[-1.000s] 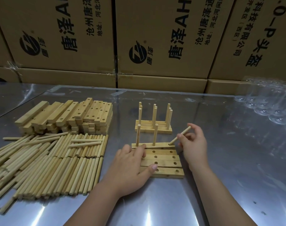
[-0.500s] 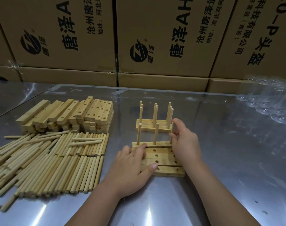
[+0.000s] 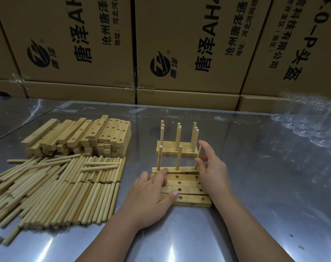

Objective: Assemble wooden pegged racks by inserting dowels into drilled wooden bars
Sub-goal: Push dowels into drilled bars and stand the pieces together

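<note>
Wooden bar being pegged (image 3: pixel 172 170): farthest of the row near the middle of the bench (image 3: pixel 264 205), with two dowels (image 3: pixel 159 157) upright in it and the last hole getting its peg right now
Third dowel (image 3: pixel 199 153): at the bar's right end, foot down at the hole, leaning a touch; fingers hide whether it is fully seated
Right hand (image 3: pixel 212 172): thumb and fingertips pinched round the third dowel, low on its shaft
Left hand (image 3: pixel 151 197): fingers straight and spread, pressing flat on the row of bars, forefinger on the left end of the bar being pegged, gripping nothing
Empty bars (image 3: pixel 187 189): four by my count, side by side just nearer than the pegged one, every visible hole bare, so that's the queue
Finished racks (image 3: pixel 177 148): just beyond, towards the far edge, bars packed together with all their dowels upright, done
Bar stack (image 3: pixel 81 137): big pile towards the far left corner, all waiting
Loose dowels (image 3: pixel 57 186): heaped along the left edge, plenty of them
Progress, my call: this bar is one push from complete, four more lined up after it, and with that much stock waiting the job looks early on
Behind: cardboard boxes (image 3: pixel 75 44) along the far edge, clear plastic ware (image 3: pixel 312 127) at the far right corner
</note>
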